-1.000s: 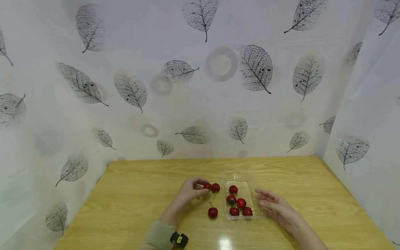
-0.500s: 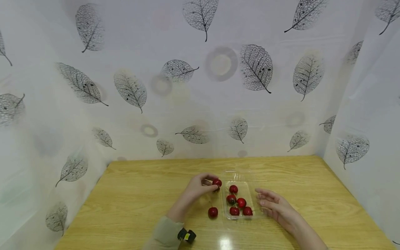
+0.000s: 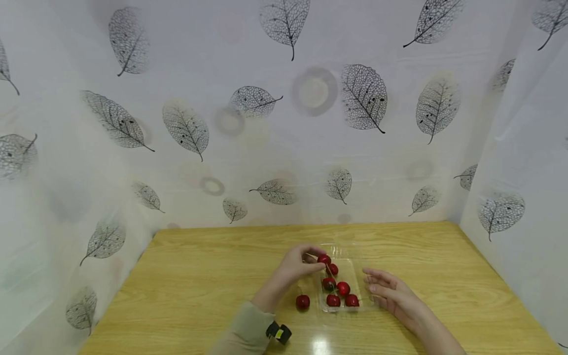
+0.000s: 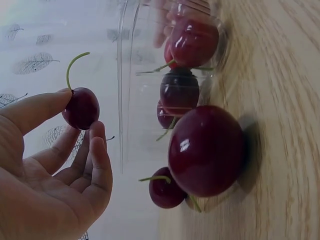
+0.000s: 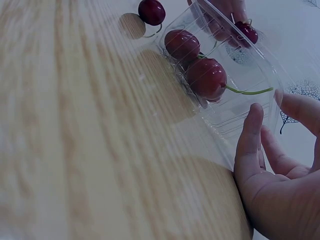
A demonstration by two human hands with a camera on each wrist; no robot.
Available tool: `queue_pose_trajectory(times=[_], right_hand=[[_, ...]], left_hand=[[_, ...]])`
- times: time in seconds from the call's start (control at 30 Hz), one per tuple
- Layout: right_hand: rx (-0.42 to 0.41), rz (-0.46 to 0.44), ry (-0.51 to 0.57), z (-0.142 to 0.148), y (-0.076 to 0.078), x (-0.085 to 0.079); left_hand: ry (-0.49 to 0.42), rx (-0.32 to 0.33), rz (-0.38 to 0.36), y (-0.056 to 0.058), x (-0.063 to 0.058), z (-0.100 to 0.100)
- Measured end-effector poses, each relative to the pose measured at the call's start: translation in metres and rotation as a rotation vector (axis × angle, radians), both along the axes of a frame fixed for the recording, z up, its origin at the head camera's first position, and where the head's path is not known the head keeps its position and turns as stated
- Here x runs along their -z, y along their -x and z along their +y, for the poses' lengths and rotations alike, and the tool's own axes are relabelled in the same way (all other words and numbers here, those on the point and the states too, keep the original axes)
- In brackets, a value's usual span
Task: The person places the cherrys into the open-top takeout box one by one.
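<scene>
My left hand [image 3: 296,266] pinches a dark red cherry [image 4: 82,108] between thumb and fingertips, its green stem pointing up. That cherry is over the left back part of a clear plastic box [image 3: 355,276]. Several cherries [image 3: 343,288] with stems lie inside the box. On the table to its left sits a loose cherry [image 3: 302,302], large in the left wrist view. Another cherry [image 4: 167,191] appears beyond it there; my left hand hides that one in the head view. My right hand [image 3: 395,298] rests beside the box's right wall, fingers relaxed, fingertips right at the plastic.
The wood-grain table [image 3: 199,276] ends at a pale sheet [image 3: 310,148] printed with leaves, which rises behind it and on both sides. A black strap device [image 3: 278,333] sits at my left wrist, by the sleeve.
My left hand has lifted the cherry and carried it right, from beside the other loose cherry to over the box. My right hand and the box have stayed put.
</scene>
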State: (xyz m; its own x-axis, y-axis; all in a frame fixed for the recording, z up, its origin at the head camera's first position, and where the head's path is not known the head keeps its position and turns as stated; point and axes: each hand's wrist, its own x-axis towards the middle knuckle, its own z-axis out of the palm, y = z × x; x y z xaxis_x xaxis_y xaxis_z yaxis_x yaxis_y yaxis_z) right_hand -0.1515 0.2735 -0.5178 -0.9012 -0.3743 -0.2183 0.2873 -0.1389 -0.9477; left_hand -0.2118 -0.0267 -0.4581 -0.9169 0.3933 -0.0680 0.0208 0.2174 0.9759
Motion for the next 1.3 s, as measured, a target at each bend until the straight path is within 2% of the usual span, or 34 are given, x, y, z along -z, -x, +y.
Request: queue_pose_trajectory(times=[0.4, 0.7, 0.9, 1.3], right_hand=[[-0.001, -0.008, 0.002, 0.001, 0.001, 0.002], [0.000, -0.014, -0.018, 0.001, 0.001, 0.002], [-0.004, -0.021, -0.024, 0.002, 0.001, -0.001], [-0.004, -0.010, -0.020, 0.000, 0.000, 0.000]], left_hand=[[0.052, 0.058, 0.084, -0.008, 0.002, 0.018], [0.091, 0.074, 0.161, -0.009, 0.007, 0.030], [0.144, 0.080, 0.189, -0.011, 0.009, 0.034], [0.321, 0.086, 0.328, -0.012, 0.013, 0.038]])
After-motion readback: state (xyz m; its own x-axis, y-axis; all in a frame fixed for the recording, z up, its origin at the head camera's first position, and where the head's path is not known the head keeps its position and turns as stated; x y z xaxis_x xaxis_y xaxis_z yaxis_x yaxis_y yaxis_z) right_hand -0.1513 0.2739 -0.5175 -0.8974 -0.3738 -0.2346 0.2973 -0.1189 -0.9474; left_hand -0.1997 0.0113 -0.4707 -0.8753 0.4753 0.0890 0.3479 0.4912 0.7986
